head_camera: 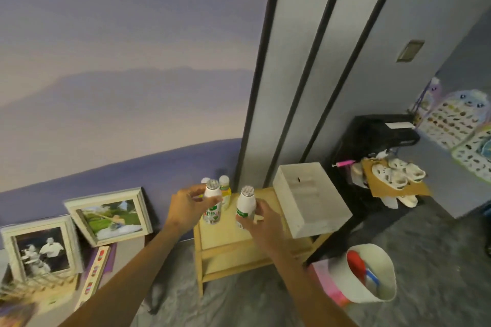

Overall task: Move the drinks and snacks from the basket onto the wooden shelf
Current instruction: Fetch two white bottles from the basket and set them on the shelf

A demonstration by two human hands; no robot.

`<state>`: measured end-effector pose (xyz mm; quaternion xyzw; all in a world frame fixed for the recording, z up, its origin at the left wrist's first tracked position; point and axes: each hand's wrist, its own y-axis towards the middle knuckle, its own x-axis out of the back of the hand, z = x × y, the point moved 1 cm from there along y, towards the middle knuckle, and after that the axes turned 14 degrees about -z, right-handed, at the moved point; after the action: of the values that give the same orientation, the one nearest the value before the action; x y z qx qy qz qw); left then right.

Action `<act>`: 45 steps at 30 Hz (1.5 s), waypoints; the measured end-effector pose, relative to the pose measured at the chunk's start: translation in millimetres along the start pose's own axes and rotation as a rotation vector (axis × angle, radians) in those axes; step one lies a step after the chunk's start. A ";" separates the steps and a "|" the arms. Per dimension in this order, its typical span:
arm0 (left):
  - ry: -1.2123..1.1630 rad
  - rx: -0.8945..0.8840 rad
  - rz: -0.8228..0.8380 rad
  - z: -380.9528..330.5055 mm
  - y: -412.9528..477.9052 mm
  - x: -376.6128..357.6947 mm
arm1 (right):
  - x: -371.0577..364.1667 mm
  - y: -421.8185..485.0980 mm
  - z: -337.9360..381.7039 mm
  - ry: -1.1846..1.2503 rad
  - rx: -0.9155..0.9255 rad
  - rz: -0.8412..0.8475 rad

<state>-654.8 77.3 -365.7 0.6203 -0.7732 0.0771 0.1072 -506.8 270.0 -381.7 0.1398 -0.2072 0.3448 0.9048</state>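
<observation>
A low wooden shelf [225, 244] stands against the wall. My left hand [186, 207] grips a white drink bottle [212, 204] with a foil cap and a green and red label, upright at the shelf's back left. My right hand [261, 220] holds a second white bottle [245, 206] a little to the right, just over the top board. Behind them stand a yellow bottle [225, 191] and another white cap [205, 180]. The white basket [382, 260] sits on the floor at the right, with red and blue snack packs [361, 268] inside.
A pale wooden box [310, 199] fills the shelf's right half. A black rack [372, 146] with white shoes [398, 175] stands further right. Framed photos [109, 215] lean on the wall at the left. Grey carpet [265, 308] lies around the shelf.
</observation>
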 end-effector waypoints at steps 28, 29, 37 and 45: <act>0.293 0.221 -0.398 193.8 120.9 -286.3 | -155.7 219.9 -279.5 0.029 -0.119 0.142; 0.316 0.213 -0.400 195.1 120.6 -286.4 | -159.0 218.8 -280.4 0.038 -0.128 0.148; 0.373 0.212 -0.405 197.4 116.3 -290.4 | -168.5 228.0 -279.6 0.010 -0.092 0.195; 0.461 0.147 -0.382 150.8 87.5 -265.3 | -124.4 215.7 -242.3 -0.097 -0.071 0.263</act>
<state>-695.7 308.5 -579.4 0.7268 -0.5901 0.2497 0.2472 -670.6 451.5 -628.6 0.0961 -0.2791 0.4457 0.8451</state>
